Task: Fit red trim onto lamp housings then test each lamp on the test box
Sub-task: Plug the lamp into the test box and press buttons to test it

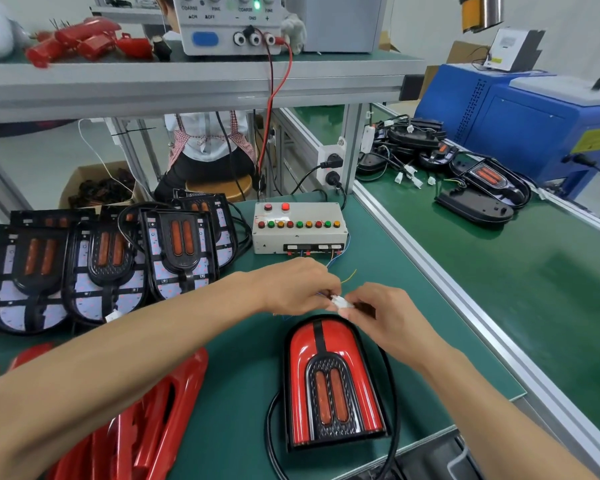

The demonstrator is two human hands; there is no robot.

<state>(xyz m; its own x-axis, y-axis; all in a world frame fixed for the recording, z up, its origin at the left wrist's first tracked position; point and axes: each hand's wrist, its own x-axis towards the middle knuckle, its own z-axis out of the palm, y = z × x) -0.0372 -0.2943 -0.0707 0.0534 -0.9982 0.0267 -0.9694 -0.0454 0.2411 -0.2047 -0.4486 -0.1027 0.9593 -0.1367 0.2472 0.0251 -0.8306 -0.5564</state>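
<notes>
Cardboard box left of test box holds dark parts. Power supply reads COARSE, FINE. Both hands' fingers, left hand and right hand, pinch white connector.

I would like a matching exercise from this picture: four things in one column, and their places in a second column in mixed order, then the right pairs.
Things
1. lamp with red trim
2. test box
3. white connector
4. loose red trims

Places
A. pinched between the left hand and the right hand
B. flat on the green mat, below both hands
C. piled at the lower left of the mat
D. behind the hands, with a row of coloured buttons on top

Pairs: 1-B, 2-D, 3-A, 4-C
</notes>
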